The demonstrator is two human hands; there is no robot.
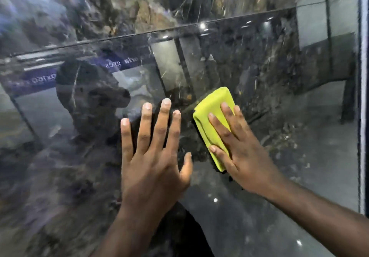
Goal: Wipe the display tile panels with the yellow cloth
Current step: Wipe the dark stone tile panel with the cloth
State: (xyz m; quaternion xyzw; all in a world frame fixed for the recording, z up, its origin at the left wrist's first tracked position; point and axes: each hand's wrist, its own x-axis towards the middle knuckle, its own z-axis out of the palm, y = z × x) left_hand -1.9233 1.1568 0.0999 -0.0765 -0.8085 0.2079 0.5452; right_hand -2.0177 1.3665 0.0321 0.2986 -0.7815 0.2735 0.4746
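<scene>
Two glossy dark marble-patterned tile panels are in view, an upper panel (pixel 179 3) and a lower panel (pixel 279 116), divided by one thin seam (pixel 127 35). There is one folded yellow cloth (pixel 213 104). Two bare hands show, one left hand (pixel 153 166) and one right hand (pixel 245 152). Five digits of the left are visible, four of the right. One pale vertical frame strip (pixel 362 96) lines the right edge.
</scene>
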